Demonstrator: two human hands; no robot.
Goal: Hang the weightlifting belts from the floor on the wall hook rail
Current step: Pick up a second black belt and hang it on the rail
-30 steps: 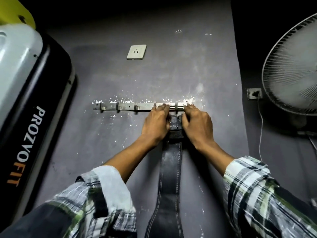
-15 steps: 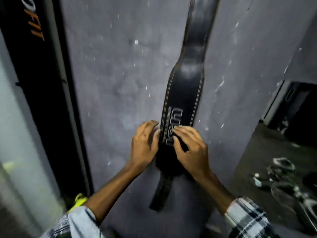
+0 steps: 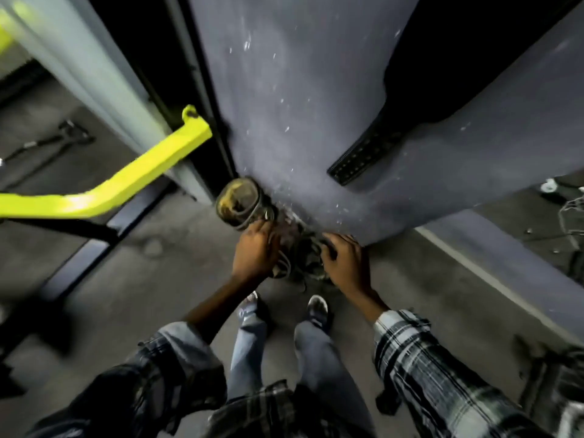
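A person bends over belts [image 3: 303, 260] heaped on the floor against the wall. Left hand [image 3: 256, 251] and right hand [image 3: 344, 263] flank the heap, fingers curled into it; the blur hides any grip.

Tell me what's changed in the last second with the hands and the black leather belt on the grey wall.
Both hands have left the black leather belt, which now hangs free on the grey wall, and dropped to the floor. The left hand and right hand now reach into the blurred heap of rolled belts at the wall's foot; whether they grip anything is unclear. The view has tilted from the hook rail down to the floor. The hung belt stays up.
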